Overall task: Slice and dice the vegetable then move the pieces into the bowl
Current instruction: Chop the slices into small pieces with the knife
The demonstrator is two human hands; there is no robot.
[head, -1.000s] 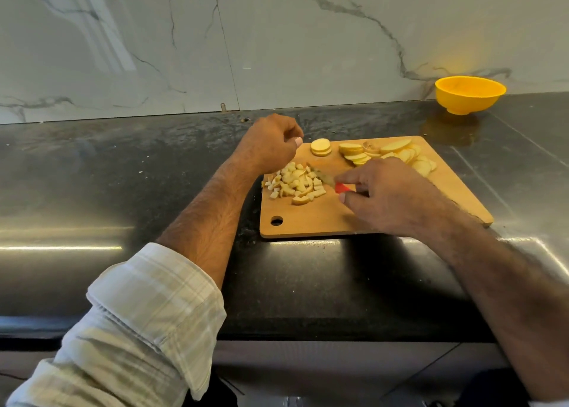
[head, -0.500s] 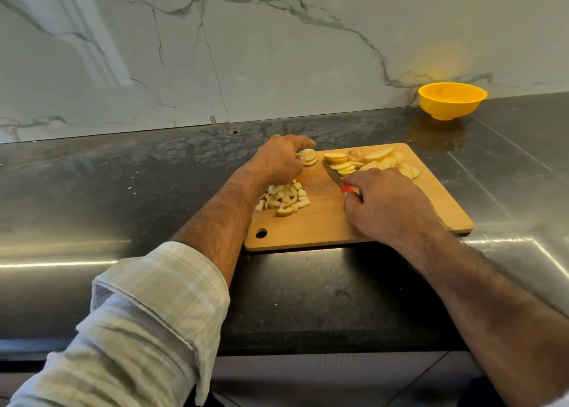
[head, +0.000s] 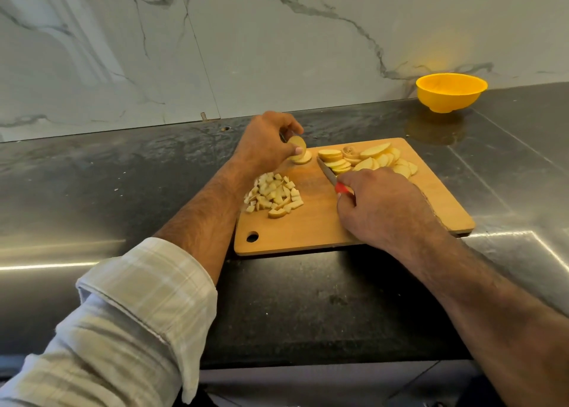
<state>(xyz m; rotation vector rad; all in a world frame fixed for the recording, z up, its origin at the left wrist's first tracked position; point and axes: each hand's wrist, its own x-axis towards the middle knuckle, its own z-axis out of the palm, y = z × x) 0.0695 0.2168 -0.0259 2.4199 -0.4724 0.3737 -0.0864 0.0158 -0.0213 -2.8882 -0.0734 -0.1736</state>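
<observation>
1. Half a second on, the left hand (head: 264,143) has tipped one round slice (head: 297,143) up on edge, pinched between thumb and curled fingers, where before it rested over the flat stack; a second slice (head: 303,158) lies flat on the board just beneath it.
2. Right hand (head: 381,206) grips the red handle of the knife (head: 334,181), fingers curled round it; the narrow grey blade lies low across the board, its tip pointing toward the far left, close beside the sliced rounds.
3. Cutting board (head: 311,231): pale wood, rectangular, smooth, with a round hanging hole at its near left corner.
4. Diced pieces (head: 273,195) sit in a loose heap on the board's left part: small, pale, blocky, some with tan skin edges.
5. Sliced rounds (head: 366,160) overlap in a fanned pile along the far right of the board, cream-fleshed with tan rims.
6. Bowl (head: 451,92): glossy yellow, round, standing well apart from the board at the far right by the wall; no pieces can be seen inside it.
7. Countertop (head: 123,185) is dark speckled stone, polished, with bright streaks of reflected light.
8. Behind it rises a white marble wall (head: 277,37) with grey veins.
9. A rolled, pale checked sleeve (head: 135,314) covers the left arm.
</observation>
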